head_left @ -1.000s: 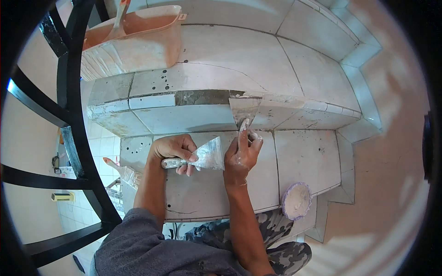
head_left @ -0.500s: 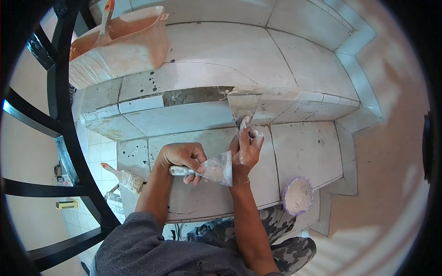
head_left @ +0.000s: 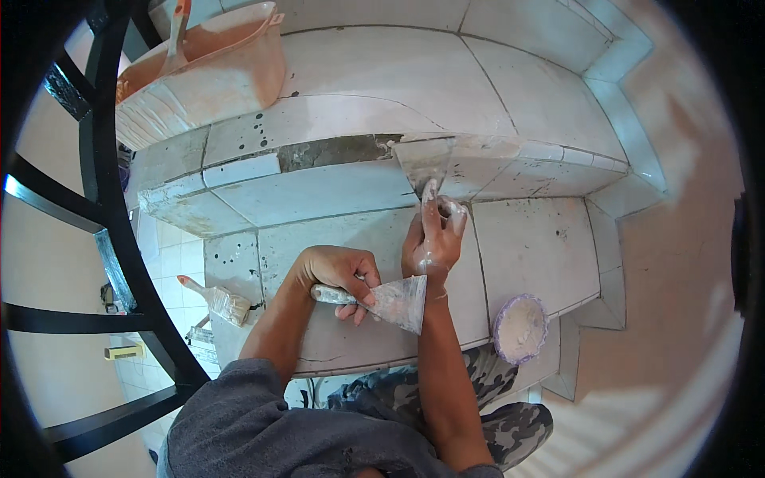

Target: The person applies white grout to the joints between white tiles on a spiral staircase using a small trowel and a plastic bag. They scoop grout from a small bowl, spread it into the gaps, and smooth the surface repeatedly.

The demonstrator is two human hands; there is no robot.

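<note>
Left scraper (head_left: pixel 400 303) brought across the right forearm (head_left: pixel 444 350)

Compared with a second ago, the left scraper had been carried rightward, so that its blade was now seen over the right forearm, just below the wrist; whether the skin was touched could not be told. The right scraper (head_left: pixel 422 161) was held with its blade at the edge of the upper step (head_left: pixel 382 64), by the right end of a bare grey strip (head_left: pixel 335 151). Its handle was clasped in the right grip (head_left: pixel 434 243), with the index finger stretched toward the blade, while the left scraper's handle was enclosed by the left grip (head_left: pixel 340 268).

With blade and forearm crossed so closely, skin could be scraped or the right-hand stroke jogged if either arm were swung alone. The white filler (head_left: pixel 488 146) along the edge (probably soft, judging by its smeared look) could be gouged if the right blade were tipped onto a corner, or left ridged if the finger's pressure were uneven. Trouble could also be caused lower down: the purple-rimmed bowl (head_left: pixel 498 328) was seen at the front edge of the lower step (head_left: pixel 530 247), near the camouflage trousers (head_left: pixel 518 430), and could be upset by a shifted knee or a dropped elbow.
</note>
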